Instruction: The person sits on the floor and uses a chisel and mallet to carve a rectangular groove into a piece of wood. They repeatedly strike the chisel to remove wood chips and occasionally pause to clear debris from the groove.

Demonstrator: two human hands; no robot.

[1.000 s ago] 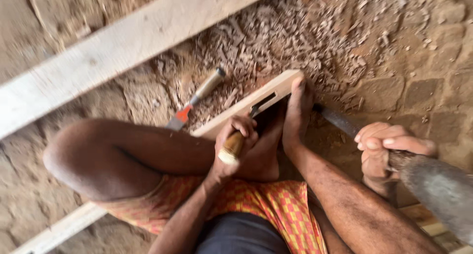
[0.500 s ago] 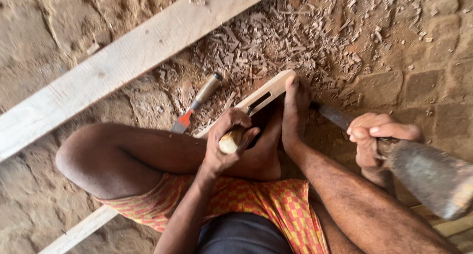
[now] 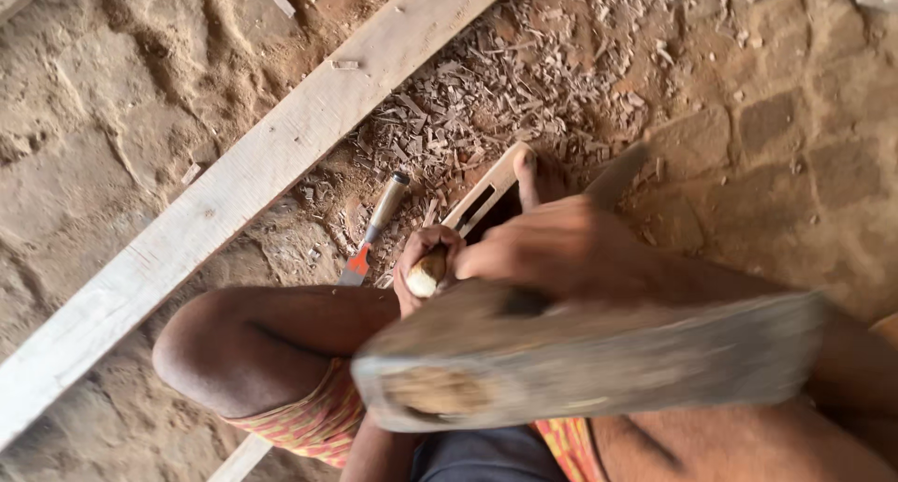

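Centre frame: left hand (image 3: 426,267), fingers clamped on a chisel handle (image 3: 427,278), steadies it on the foot-pinned wood piece (image 3: 486,197); right hand (image 3: 561,248) grips a blurred mallet (image 3: 599,360).

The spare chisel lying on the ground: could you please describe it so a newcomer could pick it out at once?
Start from the long pale plank crossing the ground diagonally. Just below it, at the edge of the wood chips, beside the bent knee, lies the spare chisel. Unlike the chisel gripped in the left hand, nothing touches it, and it shows an orange-red band between handle and blade.
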